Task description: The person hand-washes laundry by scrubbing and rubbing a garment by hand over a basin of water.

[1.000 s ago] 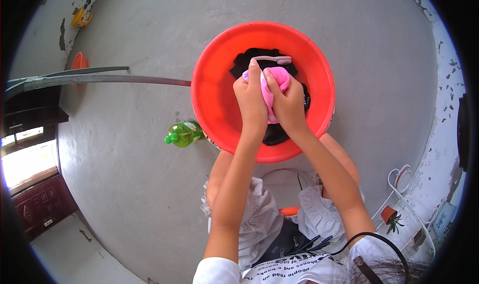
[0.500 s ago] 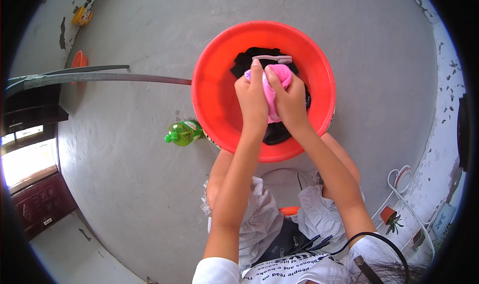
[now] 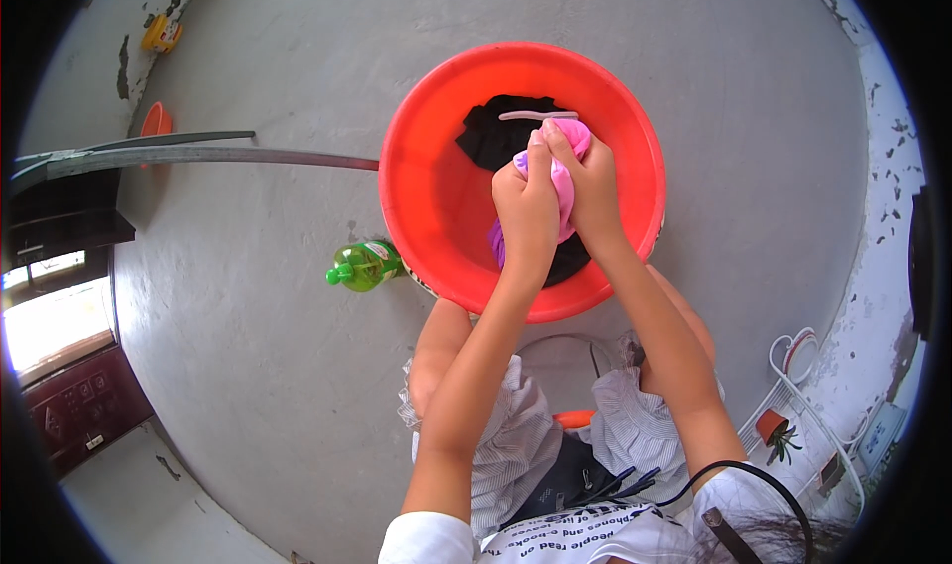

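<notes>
Both my hands are closed side by side on a bunched pink cloth (image 3: 566, 203) above the red basin (image 3: 436, 83). My left hand (image 3: 526, 202) grips its left side, where lilac fabric shows near the thumb. My right hand (image 3: 593, 192) is wrapped round the other side, thumbs close together on top. Dark cloth (image 3: 486, 138) lies in the basin behind my hands, and more black fabric shows beneath them. A brush with a pale pink handle (image 3: 526, 115) rests on the dark cloth, its head mostly hidden. Purple fabric (image 3: 496, 242) shows left of my left wrist.
A green bottle (image 3: 362, 267) lies or stands beside the basin's left edge; I cannot tell which. A long metal bar (image 3: 218, 155) reaches toward the basin from the left. At lower right, a white rack (image 3: 764, 405) stands by a potted plant (image 3: 772, 427).
Both hands have shifted right with the pink cloth still gripped between them. Purple fabric now shows by the left wrist, and the brush head is more covered.
</notes>
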The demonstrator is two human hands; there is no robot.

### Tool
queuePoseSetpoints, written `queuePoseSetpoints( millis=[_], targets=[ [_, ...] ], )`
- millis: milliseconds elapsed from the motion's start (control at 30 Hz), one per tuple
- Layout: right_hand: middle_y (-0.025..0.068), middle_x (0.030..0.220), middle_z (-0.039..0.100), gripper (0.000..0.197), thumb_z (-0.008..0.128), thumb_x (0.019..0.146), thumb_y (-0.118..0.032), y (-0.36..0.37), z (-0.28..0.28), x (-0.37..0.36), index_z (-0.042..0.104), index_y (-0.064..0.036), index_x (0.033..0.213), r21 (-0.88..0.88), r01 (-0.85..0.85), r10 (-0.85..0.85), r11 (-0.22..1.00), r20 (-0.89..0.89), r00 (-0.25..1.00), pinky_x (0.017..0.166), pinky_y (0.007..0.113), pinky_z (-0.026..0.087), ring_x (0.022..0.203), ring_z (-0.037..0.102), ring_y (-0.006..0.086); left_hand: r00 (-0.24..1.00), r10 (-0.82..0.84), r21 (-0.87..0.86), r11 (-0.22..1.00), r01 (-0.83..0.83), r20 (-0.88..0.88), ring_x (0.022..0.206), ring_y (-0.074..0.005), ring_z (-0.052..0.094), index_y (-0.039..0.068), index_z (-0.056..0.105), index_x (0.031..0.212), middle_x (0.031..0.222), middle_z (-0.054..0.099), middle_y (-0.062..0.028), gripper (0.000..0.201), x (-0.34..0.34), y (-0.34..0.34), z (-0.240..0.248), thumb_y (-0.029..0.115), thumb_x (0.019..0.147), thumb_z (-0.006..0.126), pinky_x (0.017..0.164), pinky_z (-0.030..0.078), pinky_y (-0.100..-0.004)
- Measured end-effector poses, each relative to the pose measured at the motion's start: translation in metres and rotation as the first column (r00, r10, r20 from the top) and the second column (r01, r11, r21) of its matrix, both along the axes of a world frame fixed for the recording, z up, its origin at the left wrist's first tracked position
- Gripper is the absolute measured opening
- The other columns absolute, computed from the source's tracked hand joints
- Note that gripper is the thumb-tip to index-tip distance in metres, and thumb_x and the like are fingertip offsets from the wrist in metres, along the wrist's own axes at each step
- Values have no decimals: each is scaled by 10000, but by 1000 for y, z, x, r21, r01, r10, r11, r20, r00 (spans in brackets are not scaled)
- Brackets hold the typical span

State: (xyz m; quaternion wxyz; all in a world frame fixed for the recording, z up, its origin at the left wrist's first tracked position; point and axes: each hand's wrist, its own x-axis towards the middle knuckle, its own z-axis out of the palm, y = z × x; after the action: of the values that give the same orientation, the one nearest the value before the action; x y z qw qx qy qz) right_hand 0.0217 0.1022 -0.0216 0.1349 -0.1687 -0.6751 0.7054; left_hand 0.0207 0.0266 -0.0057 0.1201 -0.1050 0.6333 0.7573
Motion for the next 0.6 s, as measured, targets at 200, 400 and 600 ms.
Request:
queuePoseSetpoints(
  millis=[200,400,600],
  targets=[
    [49,582,544,288,563,855,-248,-9,8,3,563,5,716,33,39,-38,999,-29,999,518,259,399,547,475,85,999,23,35,999,-21,-48,508,-18,365,78,501,612,567,439,60,357,-5,-3,4,279,906,477,438,283,-208],
    [105,607,579,270,569,853,-239,-24,12,13,578,15,762,169,-16,21,985,-31,999,506,277,410,542,531,110,996,87,58,995,-86,-24,491,-28,349,116,406,564,547,403,60,371,-20,-20,5,275,889,488,439,273,-220],
    [69,568,539,274,572,851,-234,-14,9,7,565,13,731,76,48,-44,996,-55,997,510,262,394,532,481,92,996,72,74,995,-68,-54,505,-21,357,97,451,584,561,421,64,365,-8,-5,9,268,905,471,435,266,-214]
  ],
)
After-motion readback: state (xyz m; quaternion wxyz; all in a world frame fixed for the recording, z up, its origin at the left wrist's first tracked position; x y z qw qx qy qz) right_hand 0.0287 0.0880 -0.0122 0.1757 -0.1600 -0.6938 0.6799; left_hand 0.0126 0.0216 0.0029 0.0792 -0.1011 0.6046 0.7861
